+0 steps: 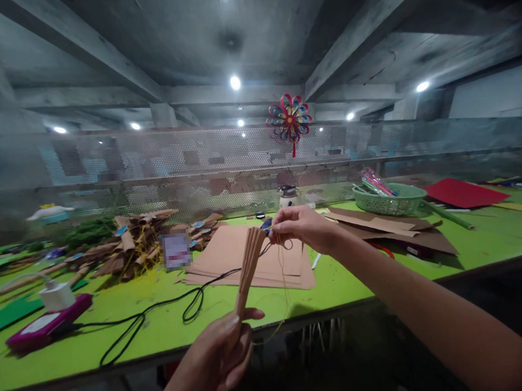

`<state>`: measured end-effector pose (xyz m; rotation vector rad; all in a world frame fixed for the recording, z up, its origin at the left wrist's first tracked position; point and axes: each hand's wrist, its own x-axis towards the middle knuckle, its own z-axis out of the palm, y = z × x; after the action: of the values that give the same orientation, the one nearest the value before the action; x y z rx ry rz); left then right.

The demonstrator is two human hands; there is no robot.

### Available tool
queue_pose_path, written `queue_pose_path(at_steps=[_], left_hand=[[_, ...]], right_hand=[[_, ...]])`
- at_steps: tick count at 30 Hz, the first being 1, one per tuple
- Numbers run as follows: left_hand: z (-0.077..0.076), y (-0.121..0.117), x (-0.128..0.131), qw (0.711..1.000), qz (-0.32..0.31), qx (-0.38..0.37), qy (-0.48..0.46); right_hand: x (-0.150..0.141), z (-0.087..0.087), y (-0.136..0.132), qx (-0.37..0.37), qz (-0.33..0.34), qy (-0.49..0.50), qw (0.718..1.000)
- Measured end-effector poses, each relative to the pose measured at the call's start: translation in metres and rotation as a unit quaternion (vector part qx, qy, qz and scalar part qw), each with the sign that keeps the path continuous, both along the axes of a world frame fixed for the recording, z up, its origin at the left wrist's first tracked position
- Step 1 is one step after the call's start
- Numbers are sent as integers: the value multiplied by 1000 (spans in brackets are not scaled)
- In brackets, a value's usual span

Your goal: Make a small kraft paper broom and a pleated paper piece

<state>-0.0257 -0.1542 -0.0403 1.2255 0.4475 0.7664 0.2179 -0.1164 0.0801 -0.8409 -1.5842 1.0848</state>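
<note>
My left hand (227, 350) is wrapped round the lower part of a narrow pleated brown paper (249, 262), held upright and tilted slightly right. At its top, beside the folded edges, the fingertips of my right hand (301, 225) are pinched together on a thin yellow string (283, 277). The string hangs down in a loop toward my left hand. Behind the pleats lies a stack of flat brown paper sheets (220, 246) on the green table (159, 339). A small dark blue thing by my right fingertips is partly hidden, and I cannot make out its kind.
A heap of folded brown paper pieces (130, 243) with yellow strings lies left. A purple power strip (49, 323) with a white plug and black cord (139, 317) is front left. Brown card (402, 233), a green basket (389, 199) and red sheet (464, 193) lie right.
</note>
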Motion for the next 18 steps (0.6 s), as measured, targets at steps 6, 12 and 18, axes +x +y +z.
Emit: queue_pose_path(at_steps=[6,12,18], left_hand=[[-5,-2,4,1000,-1,-20,-3],[-5,-4,3,999,11,-40,6],[-4,-3,6,999,5,-43,5]], right_hand=[[14,3,7,0,14,52,999],[20,8,0,92,-36,-110,989],[21,11,-7,128,-31,-200,971]])
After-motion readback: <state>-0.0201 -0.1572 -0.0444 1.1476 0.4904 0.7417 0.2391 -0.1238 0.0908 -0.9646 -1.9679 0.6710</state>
